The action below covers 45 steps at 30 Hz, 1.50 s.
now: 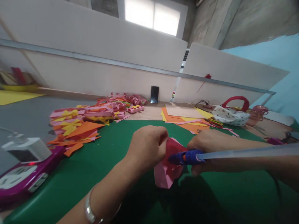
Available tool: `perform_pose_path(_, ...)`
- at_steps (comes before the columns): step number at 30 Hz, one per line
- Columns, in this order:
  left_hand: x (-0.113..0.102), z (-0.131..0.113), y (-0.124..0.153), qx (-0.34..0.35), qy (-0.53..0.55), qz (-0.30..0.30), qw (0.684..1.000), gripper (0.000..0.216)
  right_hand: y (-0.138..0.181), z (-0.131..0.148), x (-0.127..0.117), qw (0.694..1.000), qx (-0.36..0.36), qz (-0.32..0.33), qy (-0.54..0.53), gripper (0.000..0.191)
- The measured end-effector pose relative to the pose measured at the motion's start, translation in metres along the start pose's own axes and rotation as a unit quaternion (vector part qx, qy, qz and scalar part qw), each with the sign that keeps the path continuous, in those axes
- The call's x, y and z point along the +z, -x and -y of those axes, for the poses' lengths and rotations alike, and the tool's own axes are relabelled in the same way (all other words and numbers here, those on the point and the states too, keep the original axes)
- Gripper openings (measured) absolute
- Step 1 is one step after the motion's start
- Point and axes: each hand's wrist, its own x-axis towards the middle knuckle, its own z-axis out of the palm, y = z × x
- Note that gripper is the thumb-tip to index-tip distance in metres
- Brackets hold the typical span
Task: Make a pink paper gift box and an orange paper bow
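Note:
My left hand [147,146] is closed in a pinch on the top edge of a folded pink paper piece [167,172], held just above the green mat [98,168]. My right hand [205,146] is closed round a tool with a blue grip [187,157] and a long silver-grey body [245,153] that runs off to the right; its blue tip touches the pink paper. A silver bangle [88,208] sits on my left wrist. The fingertips of my right hand are hidden behind the tool.
A heap of pink, yellow and orange paper pieces [86,119] lies at the left back. Orange and yellow sheets [184,119] lie behind my hands. A magenta power strip with a white plug [23,168] is at left. A patterned pouch with red handle [231,113] and a black phone [154,94] stand further back.

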Motion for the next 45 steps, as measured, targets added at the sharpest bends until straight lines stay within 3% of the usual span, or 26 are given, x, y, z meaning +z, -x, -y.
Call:
perform_pose_path(7,0.000,0.004,-0.002,0.004,0.018,0.027,0.999,0.016,-0.004,-0.007,-0.003,0.999,-0.022,0.019,-0.016,0.027)
perform_pose_path(19,0.006,0.001,-0.003,-0.035,0.042,0.078,0.995,0.019,0.010,-0.030,-0.011,0.998,0.015,0.062,-0.011,0.009)
perform_pose_path(27,0.009,-0.002,-0.002,-0.058,0.035,0.096,0.993,0.022,0.009,-0.044,-0.017,0.992,-0.048,0.088,-0.072,0.025)
perform_pose_path(32,0.012,-0.001,-0.001,-0.062,0.016,0.098,0.993,0.021,0.006,-0.045,-0.008,0.994,-0.017,0.088,-0.062,0.004)
perform_pose_path(39,0.017,0.002,-0.001,-0.079,0.000,0.121,0.990,0.021,-0.003,-0.041,0.007,0.994,-0.010,0.087,-0.072,0.019)
perform_pose_path(45,0.018,0.005,-0.003,-0.110,0.023,0.165,0.980,0.020,-0.024,-0.038,0.013,0.976,-0.113,0.109,-0.150,0.027)
